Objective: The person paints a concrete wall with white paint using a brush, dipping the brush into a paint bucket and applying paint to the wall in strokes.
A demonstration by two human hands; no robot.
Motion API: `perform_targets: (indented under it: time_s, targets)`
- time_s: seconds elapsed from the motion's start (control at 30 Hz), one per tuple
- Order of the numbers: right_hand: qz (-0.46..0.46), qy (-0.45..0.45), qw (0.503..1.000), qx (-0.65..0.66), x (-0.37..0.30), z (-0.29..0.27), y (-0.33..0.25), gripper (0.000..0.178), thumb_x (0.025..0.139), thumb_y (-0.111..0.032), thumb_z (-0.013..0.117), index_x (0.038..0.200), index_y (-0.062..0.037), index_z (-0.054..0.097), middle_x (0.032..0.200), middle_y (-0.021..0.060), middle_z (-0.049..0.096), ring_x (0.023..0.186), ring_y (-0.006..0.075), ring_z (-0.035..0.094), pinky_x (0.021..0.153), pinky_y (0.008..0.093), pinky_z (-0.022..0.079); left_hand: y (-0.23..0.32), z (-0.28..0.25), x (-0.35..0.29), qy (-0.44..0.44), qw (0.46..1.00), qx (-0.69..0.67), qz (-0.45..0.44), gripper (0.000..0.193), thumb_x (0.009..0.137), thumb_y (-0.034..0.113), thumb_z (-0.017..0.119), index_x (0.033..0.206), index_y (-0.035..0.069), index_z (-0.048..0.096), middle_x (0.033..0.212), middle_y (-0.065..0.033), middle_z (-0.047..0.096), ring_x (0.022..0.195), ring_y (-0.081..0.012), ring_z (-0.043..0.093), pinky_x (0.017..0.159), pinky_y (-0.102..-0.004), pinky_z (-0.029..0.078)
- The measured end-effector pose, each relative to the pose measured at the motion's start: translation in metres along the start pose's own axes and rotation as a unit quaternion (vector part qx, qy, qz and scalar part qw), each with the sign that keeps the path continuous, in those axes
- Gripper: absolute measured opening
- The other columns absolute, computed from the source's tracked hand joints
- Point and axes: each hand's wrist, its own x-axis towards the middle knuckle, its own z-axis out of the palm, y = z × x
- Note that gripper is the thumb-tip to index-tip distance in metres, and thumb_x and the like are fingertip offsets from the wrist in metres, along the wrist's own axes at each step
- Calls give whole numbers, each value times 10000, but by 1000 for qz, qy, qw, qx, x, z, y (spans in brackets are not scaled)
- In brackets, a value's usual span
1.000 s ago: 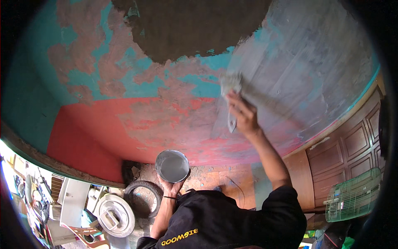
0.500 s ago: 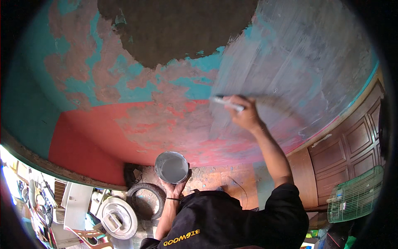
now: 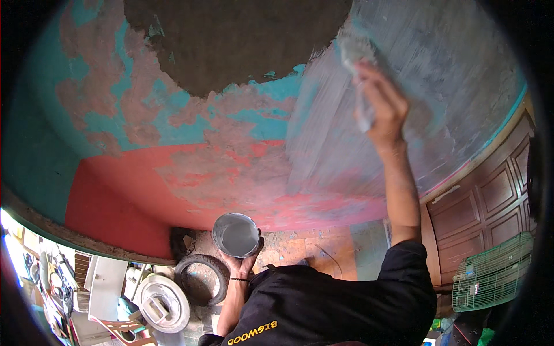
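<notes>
With my right hand I grip a paintbrush, blurred by motion, its bristles against the upper part of the wall. Thin grey streaks cover the wall's right side around the brush. Farther left the wall is patchy turquoise, red and bare brownish plaster, and a large dark grey patch fills the top middle. Low in front of me, my left hand supports a round can from below and along its side. Grey liquid fills part of the can.
A brown panelled door and a green wire cage stand on the right. At lower left lie a tyre, a round white lid-like object and a brown plastic chair. Dusty orange tiles cover the floor below the wall.
My right hand has swept the brush up and to the right along the wall, from mid-height to beside the dark patch. The left hand and can have barely shifted.
</notes>
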Motion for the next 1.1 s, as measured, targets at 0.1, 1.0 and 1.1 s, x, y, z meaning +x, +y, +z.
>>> perform_targets:
  time_s: [0.1, 1.0, 1.1]
  targets:
    - [-2, -47, 999, 12, -57, 26, -39, 113, 824, 24, 681, 926, -5, 718, 1150, 136, 734, 1137, 363, 725, 921, 451, 611, 0, -1, 1, -15, 1000, 0, 11, 915, 776, 733, 724, 1490, 190, 541, 1496, -146, 557, 1345, -473, 532, 1117, -680, 433]
    - [-16, 70, 990, 124, -67, 50, -28, 109, 916, -69, 707, 943, 36, 703, 1142, 161, 756, 1155, 384, 716, 980, 497, 587, 3, -1, -7, -10, 1000, 14, 1, 839, 856, 679, 670, 1518, 187, 515, 1529, -139, 531, 1416, -398, 490, 1158, -691, 375]
    - [25, 34, 994, 103, -137, 94, -67, 51, 880, -51, 725, 852, -10, 733, 1086, 120, 763, 1142, 343, 719, 960, 469, 602, 5, -4, -6, -9, 1000, 2, 10, 833, 862, 677, 664, 1516, 183, 516, 1530, -134, 531, 1416, -396, 490, 1159, -689, 375]
